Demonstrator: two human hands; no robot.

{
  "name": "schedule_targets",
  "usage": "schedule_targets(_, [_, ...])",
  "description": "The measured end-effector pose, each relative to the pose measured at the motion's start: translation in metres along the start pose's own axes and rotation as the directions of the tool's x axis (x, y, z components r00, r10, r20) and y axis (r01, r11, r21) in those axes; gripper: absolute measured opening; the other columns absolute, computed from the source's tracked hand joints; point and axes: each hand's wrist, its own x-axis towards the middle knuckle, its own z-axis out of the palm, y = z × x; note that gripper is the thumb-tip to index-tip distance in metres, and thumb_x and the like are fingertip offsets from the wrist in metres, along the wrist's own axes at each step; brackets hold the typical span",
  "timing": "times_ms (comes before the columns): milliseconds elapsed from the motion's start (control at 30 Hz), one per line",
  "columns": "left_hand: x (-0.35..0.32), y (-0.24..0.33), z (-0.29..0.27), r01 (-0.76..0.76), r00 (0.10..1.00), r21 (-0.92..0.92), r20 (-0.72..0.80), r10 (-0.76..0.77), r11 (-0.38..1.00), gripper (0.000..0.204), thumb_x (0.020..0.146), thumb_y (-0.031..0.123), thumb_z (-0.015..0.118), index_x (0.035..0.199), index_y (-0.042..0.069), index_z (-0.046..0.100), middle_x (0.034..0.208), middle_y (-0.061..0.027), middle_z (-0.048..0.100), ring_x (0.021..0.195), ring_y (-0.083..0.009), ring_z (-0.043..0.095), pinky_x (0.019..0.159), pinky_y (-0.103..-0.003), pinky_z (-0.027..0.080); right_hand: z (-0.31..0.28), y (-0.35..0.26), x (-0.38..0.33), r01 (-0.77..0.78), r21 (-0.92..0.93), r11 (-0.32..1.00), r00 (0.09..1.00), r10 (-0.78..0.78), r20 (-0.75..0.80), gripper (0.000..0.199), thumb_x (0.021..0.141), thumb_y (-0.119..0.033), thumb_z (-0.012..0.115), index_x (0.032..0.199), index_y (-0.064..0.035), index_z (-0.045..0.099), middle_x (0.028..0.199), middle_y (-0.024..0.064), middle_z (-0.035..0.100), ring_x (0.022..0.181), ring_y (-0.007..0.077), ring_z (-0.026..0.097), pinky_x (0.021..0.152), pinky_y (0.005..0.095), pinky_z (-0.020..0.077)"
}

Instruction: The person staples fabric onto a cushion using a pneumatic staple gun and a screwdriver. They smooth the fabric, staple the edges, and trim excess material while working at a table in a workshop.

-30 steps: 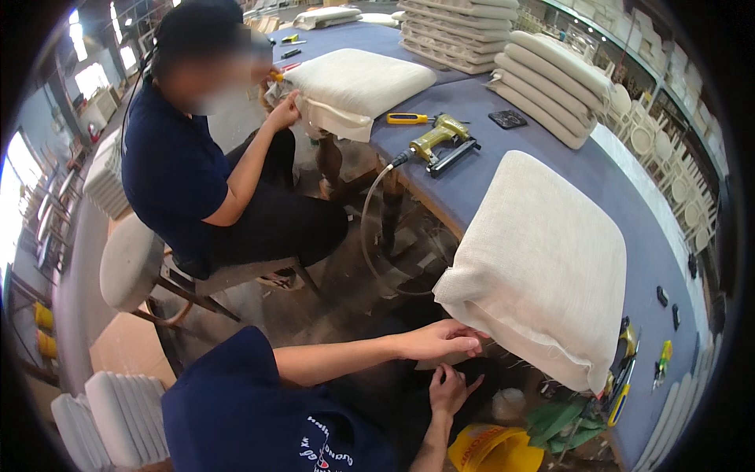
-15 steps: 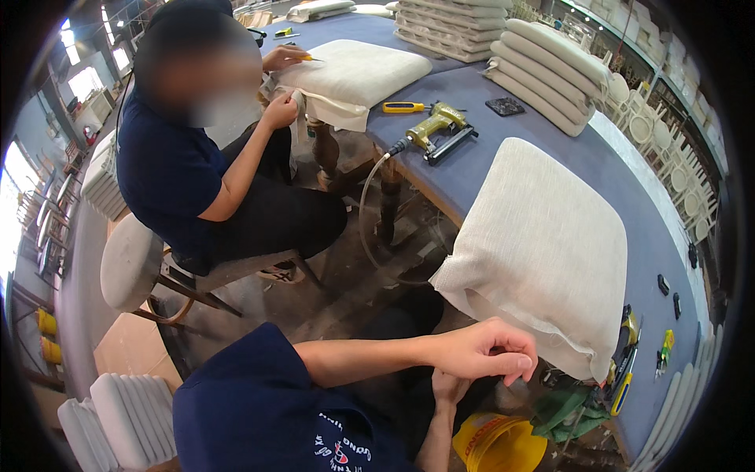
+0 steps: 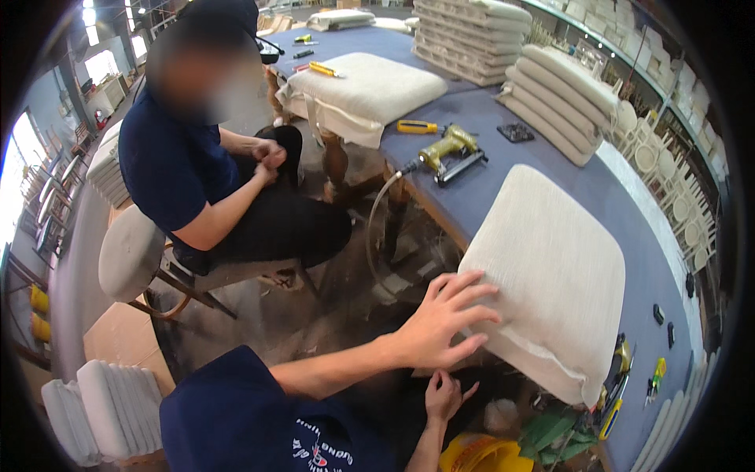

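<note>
A beige fabric-covered seat cushion point(image 3: 550, 275) lies on the blue-grey table at its near edge, loose fabric along its front side. My left hand point(image 3: 450, 321) is open, fingers spread, with its fingertips at the cushion's left front corner; whether they press on it I cannot tell. Lower down, my right hand point(image 3: 445, 396) is closed, thumb and forefinger pinched together and one finger sticking out. Anything in that pinch is too small to make out. It is apart from the cushion, above a yellow bucket point(image 3: 486, 455).
A co-worker point(image 3: 197, 157) sits at left, hands together over the lap, beside another cushion point(image 3: 370, 82) with a yellow-handled cutter point(image 3: 324, 69) on it. A hosed staple gun point(image 3: 452, 153) and a yellow-handled tool point(image 3: 417, 127) lie between the cushions. Stacked cushions point(image 3: 562, 102) stand farther back.
My left hand has opened and moved up to the cushion's corner, uncovering my right hand. The co-worker's hands have left the other cushion for the lap; the cutter now lies on it.
</note>
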Motion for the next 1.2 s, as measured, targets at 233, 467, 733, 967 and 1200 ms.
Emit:
schedule_targets(233, [-0.032,-0.020,0.064,0.004,0.962,0.084,0.270,-0.027,0.996,0.079,0.093,0.029,0.080,0.164,0.030,0.048,0.183,-0.0206,-0.004,0.164,-0.0553,-0.013,0.126,-0.077,0.024,0.009,0.007,0.008,0.033,0.080,0.996,0.994,-0.024,-0.105,0.020,0.099,-0.026,0.067,0.100,-0.0114,0.081,0.087,0.0133,0.079,0.095,0.0332,0.076,0.132,0.0649,0.0158])
schedule_targets(467, [0.013,-0.067,0.081,-0.088,0.993,0.239,0.102,0.065,0.967,0.075,0.090,0.026,0.076,0.159,0.034,0.049,0.182,-0.0198,0.010,0.165,-0.0562,0.007,0.117,-0.083,0.032,-0.012,0.010,0.009,-0.087,0.672,0.735,0.977,0.195,-0.087,0.028,0.113,-0.023,0.055,0.115,-0.0023,0.074,0.096,0.0076,0.080,0.093,0.0221,0.076,0.120,0.0509,0.0406])
schedule_targets(733, [0.108,-0.022,0.051,-0.143,0.979,0.419,-0.070,0.189,0.897,0.050,0.091,0.021,0.077,0.140,0.018,0.068,0.173,-0.0151,0.041,0.167,-0.0437,0.016,0.127,-0.075,-0.002,-0.099,0.008,0.020,0.076,0.982,0.171,0.884,0.443,-0.146,0.028,0.115,-0.019,0.055,0.121,0.0021,0.073,0.099,0.0069,0.076,0.090,0.0123,0.069,0.086,0.0294,0.0552])
schedule_targets(967, [0.118,0.029,0.152,-0.636,0.702,0.138,0.512,0.495,0.759,0.085,0.080,0.026,0.088,0.159,0.024,0.056,0.174,-0.0143,0.040,0.164,-0.0361,0.030,0.133,-0.063,0.016,-0.142,0.018,0.052,0.334,0.920,0.207,0.740,0.546,-0.391,0.047,0.108,-0.005,0.063,0.153,-0.0032,0.046,0.107,0.0071,0.067,0.092,0.0135,0.068,0.084,0.0274,0.0567])
schedule_targets(1200, [0.138,0.012,0.157,-0.667,0.660,0.049,0.503,0.558,0.744,0.072,0.084,0.018,0.079,0.155,0.022,0.063,0.168,-0.0114,0.051,0.156,-0.0358,0.045,0.129,-0.056,0.029,-0.165,0.036,0.076,0.258,0.872,0.416,0.757,0.474,-0.450,0.022,0.100,-0.009,0.075,0.119,-0.0013,0.067,0.077,0.0018,0.064,0.068,0.0089,0.062,0.065,0.0275,0.0518])
